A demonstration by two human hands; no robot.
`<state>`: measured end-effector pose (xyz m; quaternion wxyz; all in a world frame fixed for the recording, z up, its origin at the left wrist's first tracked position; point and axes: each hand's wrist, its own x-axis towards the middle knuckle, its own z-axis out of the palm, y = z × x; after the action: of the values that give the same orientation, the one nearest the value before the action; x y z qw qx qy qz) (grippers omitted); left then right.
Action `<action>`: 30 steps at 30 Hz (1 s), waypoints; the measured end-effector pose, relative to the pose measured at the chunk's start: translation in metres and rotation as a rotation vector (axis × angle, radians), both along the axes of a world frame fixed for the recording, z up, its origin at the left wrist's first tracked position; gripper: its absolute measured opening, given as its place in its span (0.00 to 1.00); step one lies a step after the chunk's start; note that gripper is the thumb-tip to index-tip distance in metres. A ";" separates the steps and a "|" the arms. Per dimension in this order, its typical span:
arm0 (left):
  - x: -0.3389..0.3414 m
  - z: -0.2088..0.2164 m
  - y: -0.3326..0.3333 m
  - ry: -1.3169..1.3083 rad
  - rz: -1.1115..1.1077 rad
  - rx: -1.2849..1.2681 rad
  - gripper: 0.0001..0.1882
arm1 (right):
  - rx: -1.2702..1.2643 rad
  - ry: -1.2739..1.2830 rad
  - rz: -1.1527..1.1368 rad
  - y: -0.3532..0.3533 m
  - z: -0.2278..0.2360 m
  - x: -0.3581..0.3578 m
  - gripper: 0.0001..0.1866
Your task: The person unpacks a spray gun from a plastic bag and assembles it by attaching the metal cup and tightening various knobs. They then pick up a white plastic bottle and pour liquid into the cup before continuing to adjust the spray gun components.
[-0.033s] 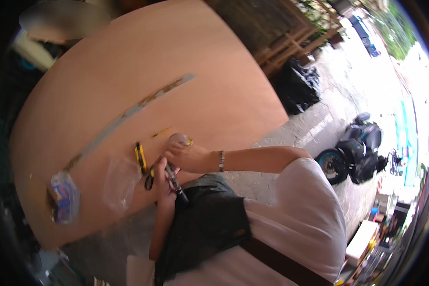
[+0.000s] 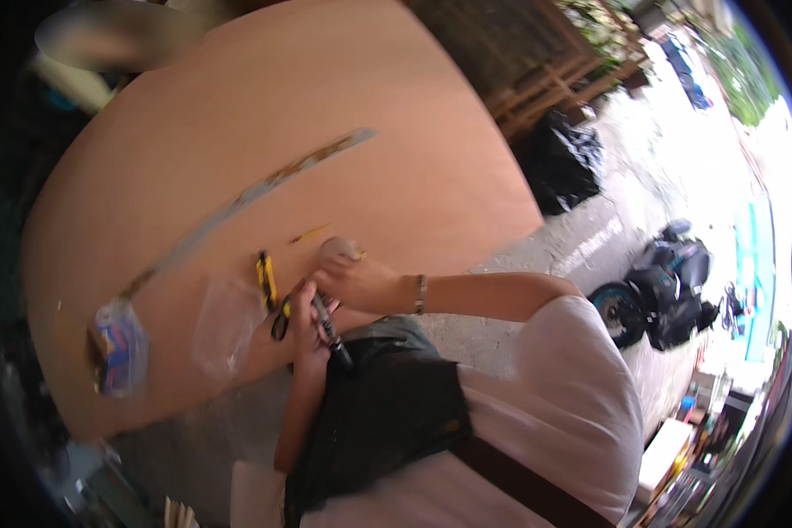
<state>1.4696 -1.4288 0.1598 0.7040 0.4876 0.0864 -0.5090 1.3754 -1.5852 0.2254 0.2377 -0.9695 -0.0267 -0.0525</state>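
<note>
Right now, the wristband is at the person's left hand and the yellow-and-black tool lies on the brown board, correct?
Not quite: the head view shows the wristband at the right hand, not the left hand. The yellow-and-black tool does lie on the brown board.

View turned slightly; hands (image 2: 363, 283), yellow cutter (image 2: 267, 282), metal strip (image 2: 202, 236) now appear farther right, higher.

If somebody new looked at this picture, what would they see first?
Probably the huge tan tabletop, with a long, rust-spotted grey strip slanting across it. Next might be the black motorcycle with a teal-rimmed wheel, over on the right on the pavement. Nearer the middle, a bright yellow-and-black tool lies by the person's left hand, which holds a dark, pen-shaped thing.
</note>
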 end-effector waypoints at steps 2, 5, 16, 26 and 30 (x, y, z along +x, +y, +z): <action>-0.003 0.030 -0.011 -0.013 0.017 0.021 0.19 | -0.046 -0.155 -0.111 -0.002 -0.001 -0.003 0.11; 0.003 0.020 -0.012 -0.029 0.056 -0.118 0.17 | -0.093 -0.210 -0.042 -0.004 -0.010 0.003 0.11; 0.008 0.032 -0.023 -0.007 0.093 -0.116 0.19 | 0.713 -0.202 -0.622 -0.038 -0.068 0.001 0.20; 0.004 0.033 -0.027 -0.106 0.022 -0.148 0.26 | 1.849 0.933 -0.468 -0.057 -0.117 0.004 0.44; 0.001 0.042 -0.022 -0.141 -0.033 -0.173 0.29 | 2.014 0.599 -0.561 -0.057 -0.116 0.006 0.31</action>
<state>1.4704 -1.4509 0.2015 0.7392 0.4612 -0.0156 -0.4907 1.3817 -1.6425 0.1094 0.9000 -0.2747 0.3100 0.1358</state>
